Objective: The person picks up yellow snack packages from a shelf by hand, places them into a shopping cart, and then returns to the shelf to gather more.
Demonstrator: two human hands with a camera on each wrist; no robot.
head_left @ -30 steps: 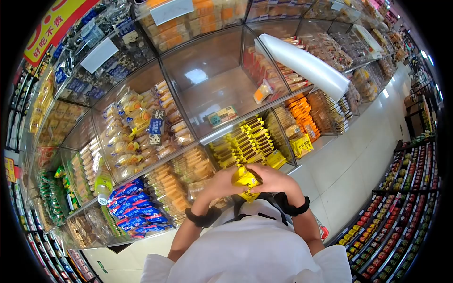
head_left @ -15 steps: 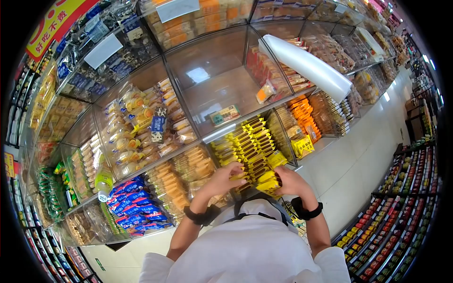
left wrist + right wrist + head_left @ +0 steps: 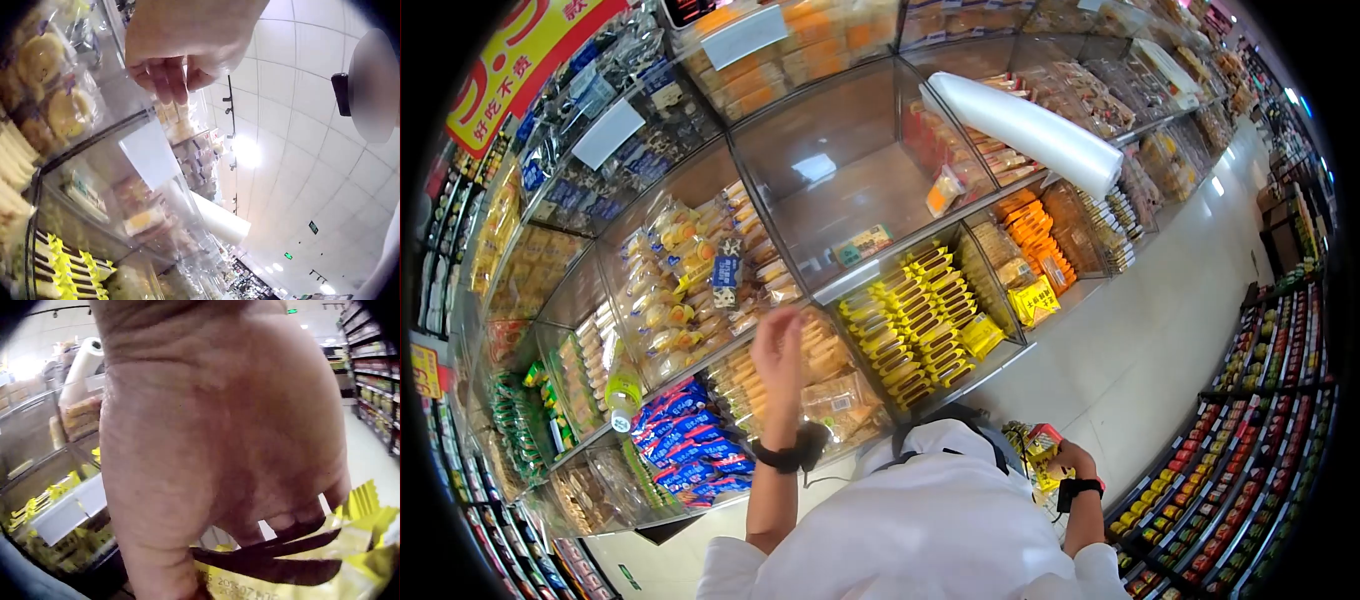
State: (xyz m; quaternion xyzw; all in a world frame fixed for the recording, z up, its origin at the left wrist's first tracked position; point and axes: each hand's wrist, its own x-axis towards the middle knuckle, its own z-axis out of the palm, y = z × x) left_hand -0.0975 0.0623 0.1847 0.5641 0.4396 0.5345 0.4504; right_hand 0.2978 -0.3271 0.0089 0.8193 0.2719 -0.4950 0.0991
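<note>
My right hand [image 3: 1076,460] is low beside my right hip, outside the display. It grips yellow-wrapped snack packets [image 3: 250,586] with dark stripes; thumb and fingers are around them in the right wrist view. My left hand [image 3: 778,360] is raised over the bin of pale wrapped pastries [image 3: 830,340], its fingers loosely bent and nothing between them. In the left wrist view the left hand [image 3: 187,37] hangs above the display. Matching yellow snack packets [image 3: 915,310] fill a clear bin in front of me.
Clear bins hold blue packets [image 3: 690,440], orange packets [image 3: 1035,235] and round wrapped cakes [image 3: 675,270]. A roll of plastic bags [image 3: 1025,130] lies across the upper bins. A green-labelled bottle [image 3: 622,390] stands at the left. Stocked shelves [image 3: 1230,460] line the right side.
Both hands were together over the yellow bin, with yellow packets between them. They have parted: the right moved right and down with packets, the left moved left and up, holding nothing.
</note>
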